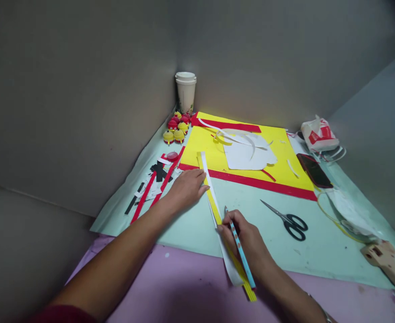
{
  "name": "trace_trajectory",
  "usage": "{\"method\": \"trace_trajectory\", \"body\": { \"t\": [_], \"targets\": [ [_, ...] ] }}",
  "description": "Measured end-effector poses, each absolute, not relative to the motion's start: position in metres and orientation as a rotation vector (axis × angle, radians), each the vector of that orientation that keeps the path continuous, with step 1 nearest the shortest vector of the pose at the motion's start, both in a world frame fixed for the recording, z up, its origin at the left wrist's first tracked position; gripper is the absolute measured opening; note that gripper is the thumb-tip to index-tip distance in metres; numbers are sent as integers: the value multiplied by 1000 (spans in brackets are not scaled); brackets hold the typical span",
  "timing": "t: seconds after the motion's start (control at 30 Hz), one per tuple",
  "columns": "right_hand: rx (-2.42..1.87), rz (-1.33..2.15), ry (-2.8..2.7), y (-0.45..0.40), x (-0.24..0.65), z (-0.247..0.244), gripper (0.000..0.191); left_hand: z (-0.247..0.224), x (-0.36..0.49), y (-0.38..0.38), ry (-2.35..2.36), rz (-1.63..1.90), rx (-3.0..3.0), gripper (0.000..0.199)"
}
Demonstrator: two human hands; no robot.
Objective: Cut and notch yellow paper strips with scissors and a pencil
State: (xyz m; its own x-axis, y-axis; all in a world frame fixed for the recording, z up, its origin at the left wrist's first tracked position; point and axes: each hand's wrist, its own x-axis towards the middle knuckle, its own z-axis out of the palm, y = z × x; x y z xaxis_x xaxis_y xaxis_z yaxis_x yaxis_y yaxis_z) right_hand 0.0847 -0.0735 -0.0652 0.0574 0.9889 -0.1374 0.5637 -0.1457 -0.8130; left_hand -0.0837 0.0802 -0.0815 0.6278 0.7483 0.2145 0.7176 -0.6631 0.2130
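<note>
My left hand (188, 189) is closed at the edge of a long yellow strip (213, 202), with fingers and thumb holding it down. A white paper strip (230, 264) lies along and partly under the yellow one. In my right hand (249, 242) is a light blue dotted pencil (240, 253), its tip pointing away from me beside the strip. That hand's fingers also rest against the yellow strip, whose near end juts past the pale green sheet. Black-handled scissors (289, 222) lie to the right of my right hand.
Yellow card (204, 143) with red bands carries white paper (247, 154). Red-and-yellow round pieces (174, 136) and a lidded cup (186, 92) stand behind. Red strips and black scraps (160, 171) lie left; a phone (314, 170), plastic bag (319, 134) and beige glue gun (382, 255) lie right.
</note>
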Motion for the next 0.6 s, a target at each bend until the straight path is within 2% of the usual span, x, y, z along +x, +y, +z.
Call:
{"method": "trace_trajectory", "body": {
  "t": [0.3, 0.6],
  "targets": [
    [-1802, 1153, -1249, -99, 76, -63, 15, -81, -84, 79, 1230, 436, 2736, 42],
    [-1865, 974, -1428, -122, 74, -62, 16, -80, -84, 79, 1218, 430, 2734, 43]
  ]
}}
